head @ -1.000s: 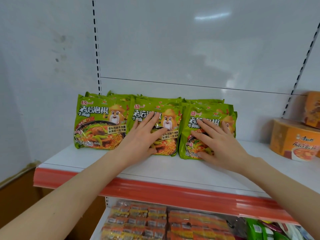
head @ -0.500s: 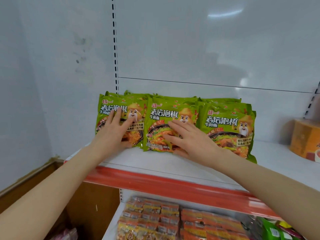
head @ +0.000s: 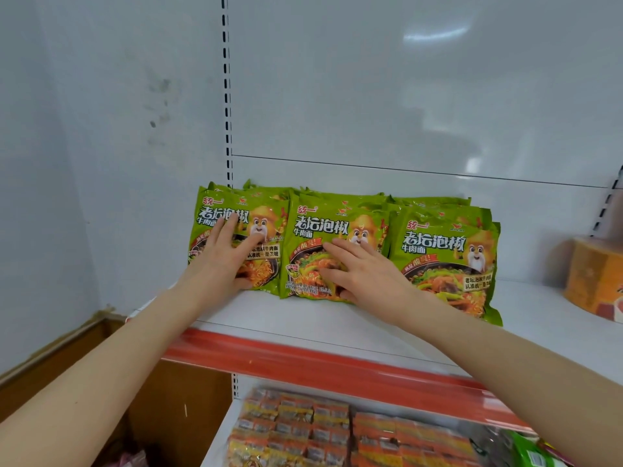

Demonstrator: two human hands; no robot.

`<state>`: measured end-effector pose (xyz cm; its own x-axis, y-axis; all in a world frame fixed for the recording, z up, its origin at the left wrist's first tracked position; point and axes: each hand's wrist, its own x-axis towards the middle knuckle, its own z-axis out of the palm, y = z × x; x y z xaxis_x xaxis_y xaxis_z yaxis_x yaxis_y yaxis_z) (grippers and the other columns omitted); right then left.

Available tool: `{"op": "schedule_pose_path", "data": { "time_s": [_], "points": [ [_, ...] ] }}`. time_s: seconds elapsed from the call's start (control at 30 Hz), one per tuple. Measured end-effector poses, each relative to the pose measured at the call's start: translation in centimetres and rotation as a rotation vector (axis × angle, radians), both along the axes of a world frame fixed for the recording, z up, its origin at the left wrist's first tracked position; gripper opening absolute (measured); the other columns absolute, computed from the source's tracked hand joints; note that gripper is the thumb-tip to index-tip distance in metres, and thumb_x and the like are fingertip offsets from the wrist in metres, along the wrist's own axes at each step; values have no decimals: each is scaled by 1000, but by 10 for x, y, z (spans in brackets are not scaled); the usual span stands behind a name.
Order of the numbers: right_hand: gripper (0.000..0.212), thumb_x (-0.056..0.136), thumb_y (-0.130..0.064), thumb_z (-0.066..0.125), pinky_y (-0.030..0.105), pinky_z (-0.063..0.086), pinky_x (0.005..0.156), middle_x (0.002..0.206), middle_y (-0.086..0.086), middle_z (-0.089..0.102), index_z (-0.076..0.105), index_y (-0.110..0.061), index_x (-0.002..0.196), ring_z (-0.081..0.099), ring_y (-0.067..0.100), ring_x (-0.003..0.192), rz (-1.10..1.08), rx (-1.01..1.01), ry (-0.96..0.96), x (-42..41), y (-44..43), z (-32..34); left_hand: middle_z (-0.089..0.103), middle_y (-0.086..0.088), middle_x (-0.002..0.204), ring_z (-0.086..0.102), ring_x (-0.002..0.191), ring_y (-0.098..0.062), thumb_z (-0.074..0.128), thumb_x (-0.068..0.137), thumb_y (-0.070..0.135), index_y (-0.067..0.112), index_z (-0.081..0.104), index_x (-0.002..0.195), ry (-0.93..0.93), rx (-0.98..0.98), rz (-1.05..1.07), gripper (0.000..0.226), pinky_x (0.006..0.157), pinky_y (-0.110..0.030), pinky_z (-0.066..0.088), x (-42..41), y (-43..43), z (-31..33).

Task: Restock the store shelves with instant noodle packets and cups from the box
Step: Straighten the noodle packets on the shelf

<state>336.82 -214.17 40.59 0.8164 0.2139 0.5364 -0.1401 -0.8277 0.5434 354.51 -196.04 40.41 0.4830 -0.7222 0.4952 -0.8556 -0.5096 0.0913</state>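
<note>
While upright, two green packets [head: 337, 227] lie under flat hands [head: 365, 274].

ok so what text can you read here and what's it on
"统一": top left corner of the green noodle packets
"老坛泡椒 牛肉面": big title on the same packets
"就是酸爽!": red banner, middle packet
"认准统一是关键": white label, right packet
Orange tub and lower-shelf packets: print too blurred to read

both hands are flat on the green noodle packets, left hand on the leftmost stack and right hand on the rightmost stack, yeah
Not quite. The head view shows the right hand flat on the middle stack, not the rightmost stack. The rest holds: the left hand lies flat on the leftmost stack.
</note>
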Motion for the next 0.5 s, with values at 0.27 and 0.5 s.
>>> {"op": "schedule_pose_path", "data": {
  "time_s": [0.27,0.5],
  "points": [
    [56,47,-17,90,57,48,83,120,17,62,71,-18,100,59,34,113,-10,62,23,0,0,-3,-5,-12,155,-9,143,-31,70,79,33,32,22,144,-27,-3,6,80,110,-49,26,0,0,-2],
    [41,70,-17,75,61,38,96,134,20,51,67,-16,110,46,37,127,-17,167,71,-8,6,0,7,-15,154,9,142,-33,69,78,40,22,26,144,18,-98,53,81,110,-48,25,1,11,1]
  ]
}}
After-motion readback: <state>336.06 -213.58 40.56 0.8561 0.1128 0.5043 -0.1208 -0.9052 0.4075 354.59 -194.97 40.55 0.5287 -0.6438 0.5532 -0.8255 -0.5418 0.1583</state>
